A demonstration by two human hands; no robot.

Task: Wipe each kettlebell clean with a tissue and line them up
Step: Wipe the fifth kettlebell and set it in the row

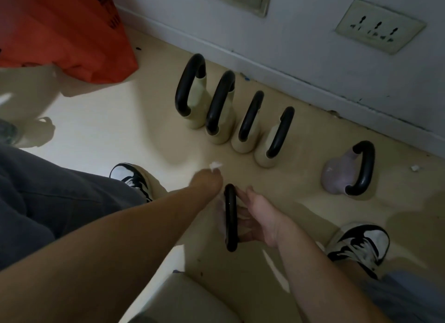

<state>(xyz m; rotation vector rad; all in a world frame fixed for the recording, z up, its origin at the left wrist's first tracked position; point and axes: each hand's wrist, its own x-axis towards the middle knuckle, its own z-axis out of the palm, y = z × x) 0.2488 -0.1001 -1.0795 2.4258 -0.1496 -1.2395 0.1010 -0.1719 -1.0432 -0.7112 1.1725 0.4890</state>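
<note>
Left-hand fingers (215, 175) in a pinch on tissue (215, 165), right-hand fingers (244, 197) around kettlebell handle (230, 216).

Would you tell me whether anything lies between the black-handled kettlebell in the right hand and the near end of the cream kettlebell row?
Nothing visible does: the beige floor from the black-handled kettlebell in the right hand to the nearest cream kettlebell is bare. The purple kettlebell stands off to the right.

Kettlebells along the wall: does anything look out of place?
Yes. The purple kettlebell sits apart from the tight row of four cream kettlebells, breaking the line. A small white scrap lies on the floor to its right.
</note>
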